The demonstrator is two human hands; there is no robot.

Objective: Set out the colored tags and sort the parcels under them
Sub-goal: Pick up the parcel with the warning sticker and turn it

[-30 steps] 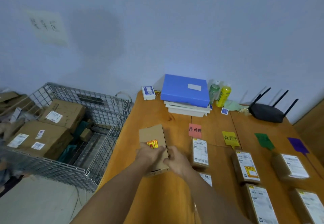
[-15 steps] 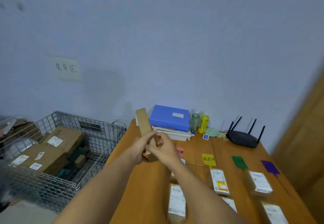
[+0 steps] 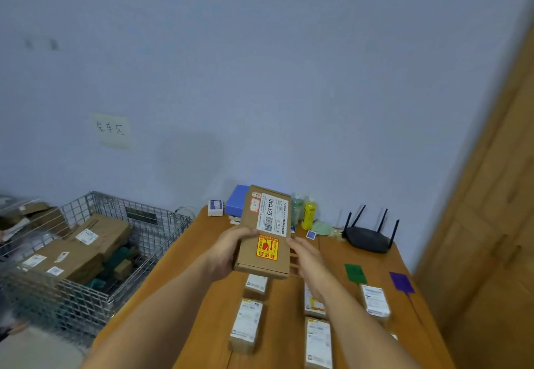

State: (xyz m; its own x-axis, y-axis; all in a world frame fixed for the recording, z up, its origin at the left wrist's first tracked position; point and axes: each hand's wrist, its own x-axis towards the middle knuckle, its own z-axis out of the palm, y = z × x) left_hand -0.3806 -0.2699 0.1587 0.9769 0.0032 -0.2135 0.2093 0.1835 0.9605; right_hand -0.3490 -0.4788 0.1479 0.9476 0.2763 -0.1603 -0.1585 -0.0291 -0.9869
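Note:
I hold a flat brown cardboard parcel [image 3: 264, 230] up above the wooden table [image 3: 199, 241], its white shipping label and a yellow-red sticker facing me. My left hand [image 3: 228, 250] grips its left edge and my right hand [image 3: 306, 256] holds its right edge. A green tag [image 3: 355, 273] and a purple tag [image 3: 401, 282] lie on the table to the right. Several labelled parcels lie in columns below, among them one [image 3: 250, 322] under the held parcel and one [image 3: 375, 300] under the green tag. The red and yellow tags are hidden behind the parcel and my hands.
A wire mesh cage [image 3: 95, 253] with large cardboard boxes stands left of the table. At the table's far edge are a blue folder [image 3: 235, 202], a small white box [image 3: 215, 206], two bottles [image 3: 309, 212] and a black router [image 3: 368, 237]. A wooden door [image 3: 491, 195] rises at right.
The parcel was lifted off the table and turned over, so its shipping label now faces me. My view has tilted upward towards the wall.

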